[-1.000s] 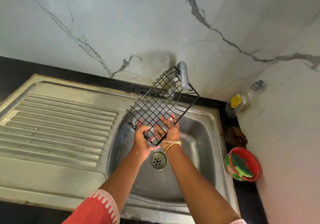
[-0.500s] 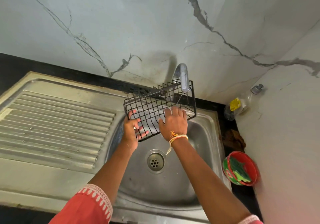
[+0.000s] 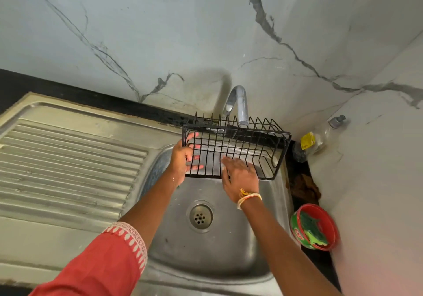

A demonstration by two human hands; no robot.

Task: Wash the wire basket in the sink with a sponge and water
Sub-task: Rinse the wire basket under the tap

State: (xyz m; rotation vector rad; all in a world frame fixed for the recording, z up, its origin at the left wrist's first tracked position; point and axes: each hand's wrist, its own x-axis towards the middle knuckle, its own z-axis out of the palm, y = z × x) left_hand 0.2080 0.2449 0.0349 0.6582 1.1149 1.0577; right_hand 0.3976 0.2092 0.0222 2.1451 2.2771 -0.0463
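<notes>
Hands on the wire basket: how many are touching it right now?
2. The left hand grips the wire basket at its left end, fingers through the wires; the right hand lies flat against its front side, under the tap.

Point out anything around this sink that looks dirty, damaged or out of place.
Beside the sink's right rim, a brown patch lies on the black counter; whether cloth or grime, I cannot tell. Dark grime lines the wall joint behind the tap. A plastic bottle leans into the corner.
</notes>
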